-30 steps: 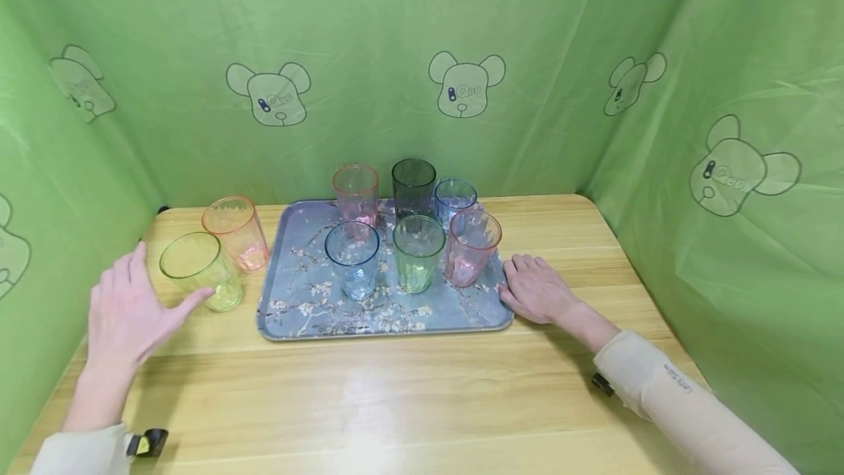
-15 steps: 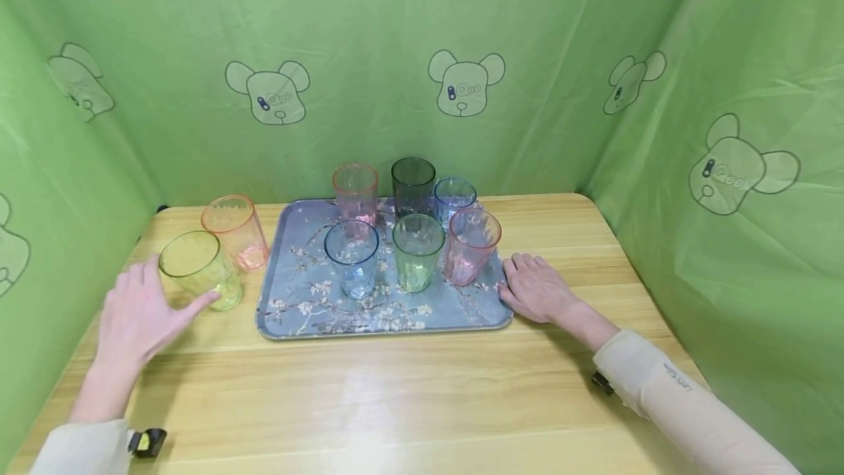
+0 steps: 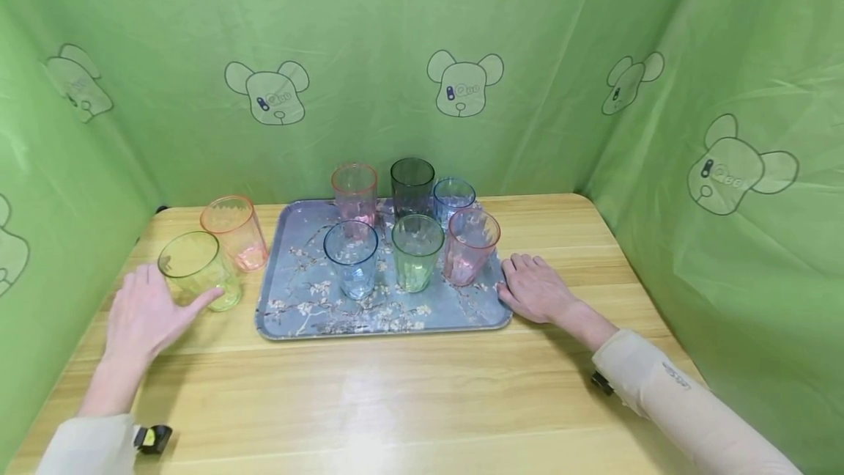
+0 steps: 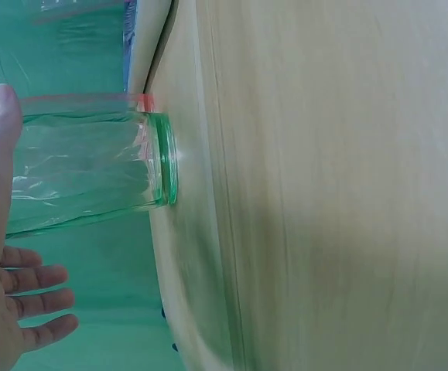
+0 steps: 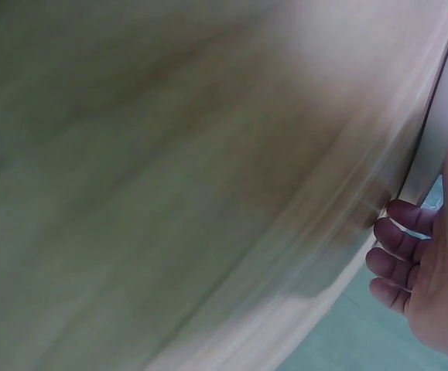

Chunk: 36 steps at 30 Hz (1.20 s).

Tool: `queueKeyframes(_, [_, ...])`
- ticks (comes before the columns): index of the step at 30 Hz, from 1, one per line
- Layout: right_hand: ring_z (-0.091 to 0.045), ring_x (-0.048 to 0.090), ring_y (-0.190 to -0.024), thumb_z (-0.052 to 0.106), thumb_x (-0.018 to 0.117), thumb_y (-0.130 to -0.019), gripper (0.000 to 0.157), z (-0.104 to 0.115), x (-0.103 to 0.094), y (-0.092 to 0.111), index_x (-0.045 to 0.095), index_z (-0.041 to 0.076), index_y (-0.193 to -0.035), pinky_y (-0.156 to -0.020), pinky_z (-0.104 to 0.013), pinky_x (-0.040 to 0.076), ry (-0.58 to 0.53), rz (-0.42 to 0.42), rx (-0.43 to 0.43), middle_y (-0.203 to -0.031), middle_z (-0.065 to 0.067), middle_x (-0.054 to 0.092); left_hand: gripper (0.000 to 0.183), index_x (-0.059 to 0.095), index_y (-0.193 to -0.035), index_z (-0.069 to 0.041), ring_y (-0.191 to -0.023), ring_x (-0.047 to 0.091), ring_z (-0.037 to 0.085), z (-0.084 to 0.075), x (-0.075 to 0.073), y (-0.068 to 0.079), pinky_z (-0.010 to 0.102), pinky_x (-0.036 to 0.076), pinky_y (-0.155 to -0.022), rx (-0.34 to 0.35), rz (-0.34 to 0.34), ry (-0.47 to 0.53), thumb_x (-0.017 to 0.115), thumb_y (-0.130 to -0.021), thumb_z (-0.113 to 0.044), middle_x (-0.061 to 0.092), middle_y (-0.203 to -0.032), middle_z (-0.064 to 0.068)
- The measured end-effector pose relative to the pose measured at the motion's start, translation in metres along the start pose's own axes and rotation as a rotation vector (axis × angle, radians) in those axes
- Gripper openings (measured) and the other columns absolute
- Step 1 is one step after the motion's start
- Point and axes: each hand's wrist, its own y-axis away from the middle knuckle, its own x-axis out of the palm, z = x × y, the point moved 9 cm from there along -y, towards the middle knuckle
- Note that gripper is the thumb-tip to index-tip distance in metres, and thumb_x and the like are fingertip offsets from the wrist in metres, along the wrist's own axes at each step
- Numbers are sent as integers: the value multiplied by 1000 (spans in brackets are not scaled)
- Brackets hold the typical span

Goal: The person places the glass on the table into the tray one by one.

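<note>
My left hand [image 3: 146, 310] is beside a clear yellow-green tumbler [image 3: 198, 262], its thumb stretched along the near side. In the left wrist view the tumbler [image 4: 92, 170] appears between the raised thumb and the spread, slightly bent fingers [image 4: 42, 301]; contact cannot be judged. Just behind it stands an orange-pink tumbler [image 3: 240, 237]. At the right end of a blue floral tray [image 3: 297, 306], my right hand [image 3: 535, 288] holds the edge with curled fingers [image 5: 394, 267], its thumb over the rim. Both tumblers on the left stand upright on the table.
On the tray are several upright tumblers: blue [image 3: 356, 270], green [image 3: 417, 255], pink [image 3: 469, 251], rear pink [image 3: 354, 196], dark grey [image 3: 412, 189] and a shorter blue one [image 3: 453, 200]. Green curtain [image 3: 369, 57] closes in the wooden table [image 3: 369, 402] at back and sides.
My left hand has moved right and a little toward me, closing in on the yellow-green tumbler. The right hand, tray and tumblers stay where they were.
</note>
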Motion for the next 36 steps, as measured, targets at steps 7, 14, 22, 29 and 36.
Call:
queueKeyframes(7, [-30,57,-91,36,53,-103,34,1,0,1,56,3,-108,-85,-47,48,2,-1,-6,-96,-12,57,114,41,-138,26,-99,52,54,1,1,-2,63,45,-81,-10,-25,37,67,-88,-73,53,-116,45])
queueKeyframes(14, [-30,56,-90,36,53,-103,34,1,-1,1,56,3,-108,-85,-46,47,8,-8,-7,-95,-11,56,107,45,-138,21,-101,53,54,1,2,-2,64,46,-81,-22,-38,70,67,-89,-71,54,-118,44])
queueKeyframes(22, [-31,56,-89,35,53,-103,32,1,-1,1,55,3,-106,-83,-46,47,2,-18,-6,-93,-11,55,98,47,-134,18,-94,54,49,-2,3,-1,58,46,-75,-4,-67,92,69,-90,-67,56,-111,39])
queueKeyframes(29, [-30,55,-90,35,53,-103,31,1,-1,1,54,4,-104,-83,-46,46,-2,-16,-7,-93,-11,54,96,47,-129,19,-86,54,43,-5,4,1,51,45,-69,-2,-61,83,68,-91,-66,55,-103,34])
queueKeyframes(36, [-31,56,-91,35,54,-103,31,2,-1,1,55,4,-105,-84,-46,46,-5,-12,-3,-94,-11,55,94,48,-129,17,-90,56,46,-11,3,3,56,48,-71,1,-56,78,70,-89,-65,56,-107,36])
